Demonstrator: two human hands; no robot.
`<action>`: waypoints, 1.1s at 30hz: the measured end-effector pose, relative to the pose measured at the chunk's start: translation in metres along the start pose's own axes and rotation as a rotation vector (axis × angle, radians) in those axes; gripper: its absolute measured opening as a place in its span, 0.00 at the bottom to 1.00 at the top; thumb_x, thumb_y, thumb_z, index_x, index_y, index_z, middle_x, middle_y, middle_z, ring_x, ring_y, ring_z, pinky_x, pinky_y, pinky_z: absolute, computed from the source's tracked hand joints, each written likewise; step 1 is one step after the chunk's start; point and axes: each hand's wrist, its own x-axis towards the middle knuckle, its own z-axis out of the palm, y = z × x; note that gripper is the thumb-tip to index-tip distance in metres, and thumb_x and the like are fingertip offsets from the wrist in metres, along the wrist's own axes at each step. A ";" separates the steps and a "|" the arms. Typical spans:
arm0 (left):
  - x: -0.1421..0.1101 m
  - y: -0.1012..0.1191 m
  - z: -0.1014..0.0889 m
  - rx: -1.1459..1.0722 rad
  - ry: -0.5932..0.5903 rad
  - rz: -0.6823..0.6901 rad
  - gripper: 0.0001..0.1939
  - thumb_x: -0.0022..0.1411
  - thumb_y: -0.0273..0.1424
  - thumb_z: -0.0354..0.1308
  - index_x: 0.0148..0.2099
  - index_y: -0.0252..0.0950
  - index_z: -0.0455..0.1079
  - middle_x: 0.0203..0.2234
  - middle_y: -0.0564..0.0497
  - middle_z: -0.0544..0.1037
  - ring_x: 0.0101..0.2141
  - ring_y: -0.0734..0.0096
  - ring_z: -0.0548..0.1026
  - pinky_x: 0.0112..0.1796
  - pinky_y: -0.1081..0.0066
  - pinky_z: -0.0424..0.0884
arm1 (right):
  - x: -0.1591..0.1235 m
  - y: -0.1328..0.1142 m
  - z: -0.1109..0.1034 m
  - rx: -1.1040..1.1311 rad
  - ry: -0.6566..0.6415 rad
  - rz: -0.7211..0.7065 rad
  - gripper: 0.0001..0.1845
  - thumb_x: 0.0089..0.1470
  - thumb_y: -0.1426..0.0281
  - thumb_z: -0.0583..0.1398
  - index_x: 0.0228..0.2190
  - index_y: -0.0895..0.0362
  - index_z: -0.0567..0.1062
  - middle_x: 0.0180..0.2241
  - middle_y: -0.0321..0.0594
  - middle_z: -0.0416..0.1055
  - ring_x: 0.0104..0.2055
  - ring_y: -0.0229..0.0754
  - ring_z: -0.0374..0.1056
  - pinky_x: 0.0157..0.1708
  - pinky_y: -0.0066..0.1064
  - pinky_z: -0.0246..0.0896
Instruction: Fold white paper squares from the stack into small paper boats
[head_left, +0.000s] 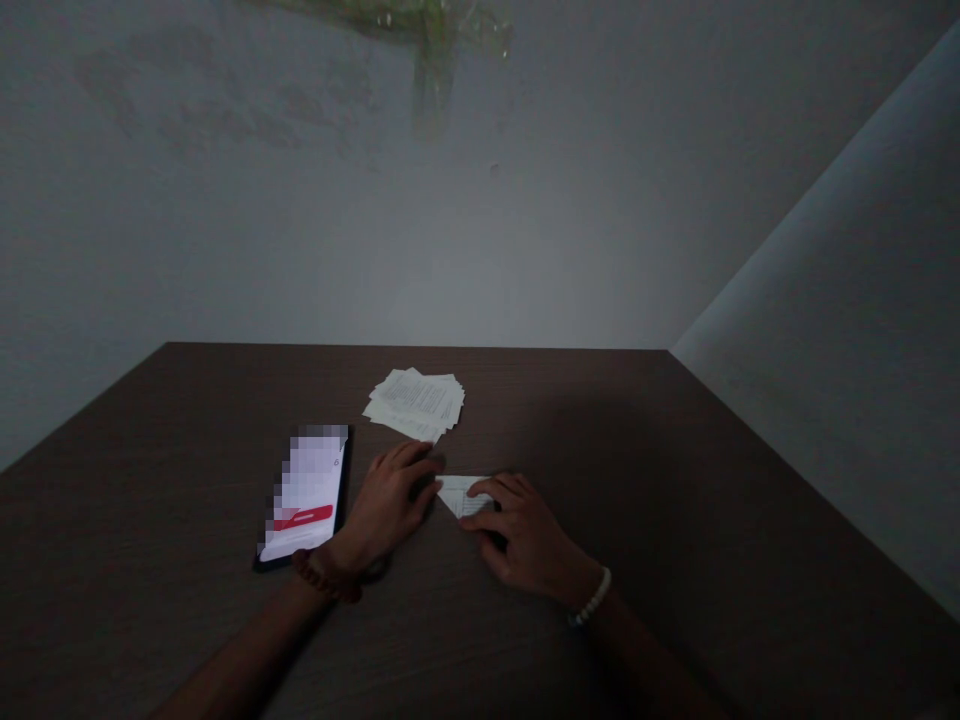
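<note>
A small piece of printed white paper (452, 497), folded to a downward-pointing shape, lies on the table between my hands. My left hand (391, 492) is closed at the paper's left corner, its thumb tip touching the edge and its other fingers curled above. With fingertips pressing on the paper's right part and the thumb at its lower edge, my right hand (526, 532) holds it against the tabletop and covers that side. Just beyond my left fingers is a loose pile of printed paper pieces (416, 400).
The dark brown wooden table (712, 560) meets a grey wall (450, 230) at its far edge. A smartphone (307, 490) with a lit screen lies left of my left hand. Another wall surface (847, 350) slants along the right side.
</note>
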 end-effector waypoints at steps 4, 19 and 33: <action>-0.003 0.005 -0.002 0.002 -0.013 0.210 0.11 0.62 0.23 0.52 0.43 0.36 0.73 0.47 0.42 0.71 0.47 0.56 0.69 0.46 0.55 0.66 | 0.001 0.002 0.001 0.012 0.008 -0.010 0.15 0.49 0.76 0.62 0.39 0.50 0.78 0.49 0.37 0.69 0.50 0.45 0.60 0.50 0.39 0.52; -0.014 0.021 -0.004 0.230 -0.172 0.541 0.10 0.62 0.21 0.49 0.41 0.31 0.71 0.34 0.44 0.75 0.36 0.60 0.71 0.39 0.60 0.72 | 0.001 0.009 0.006 0.032 0.068 -0.025 0.12 0.48 0.77 0.62 0.35 0.52 0.79 0.46 0.36 0.72 0.49 0.44 0.62 0.50 0.39 0.52; -0.029 0.028 -0.017 0.226 -0.241 0.439 0.21 0.61 0.23 0.48 0.56 0.32 0.67 0.53 0.39 0.70 0.55 0.52 0.68 0.53 0.52 0.67 | 0.004 0.006 0.006 -0.062 0.034 0.042 0.18 0.51 0.76 0.60 0.45 0.52 0.74 0.45 0.41 0.68 0.48 0.47 0.60 0.48 0.41 0.54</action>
